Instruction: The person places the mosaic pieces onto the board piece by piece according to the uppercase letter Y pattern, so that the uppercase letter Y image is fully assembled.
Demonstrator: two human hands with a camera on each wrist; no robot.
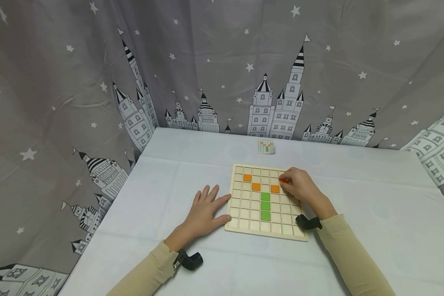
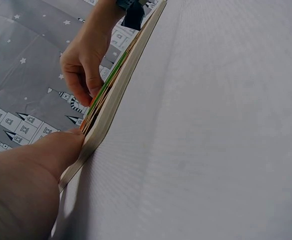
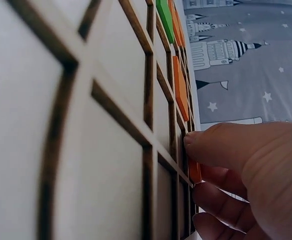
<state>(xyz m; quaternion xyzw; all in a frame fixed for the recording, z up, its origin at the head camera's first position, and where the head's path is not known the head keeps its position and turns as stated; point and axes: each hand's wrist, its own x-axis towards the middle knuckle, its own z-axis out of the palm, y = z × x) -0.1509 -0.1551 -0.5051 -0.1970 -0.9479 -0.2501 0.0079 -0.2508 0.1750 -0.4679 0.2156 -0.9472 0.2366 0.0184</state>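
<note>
A light wooden grid board (image 1: 266, 234) lies flat on the table. Three green square tiles (image 1: 265, 206) form a column near its middle. Orange square tiles (image 1: 256, 187) sit in cells above them, slanting up to both sides. At the board's upper right, my right hand (image 1: 302, 188) pinches another orange tile (image 3: 194, 171) between thumb and fingers, down at a cell. My left hand (image 1: 204, 211) rests on the table with fingers spread. Its thumb and index fingertip touch the board's left edge, and the thumb (image 2: 60, 147) presses there in the left wrist view.
Behind the board lies a small card (image 1: 266, 146) printed with a similar grid of coloured squares. A white cloth (image 1: 385, 230) covers the table. A grey curtain (image 1: 214, 49) with castles and stars hangs along the back and left sides.
</note>
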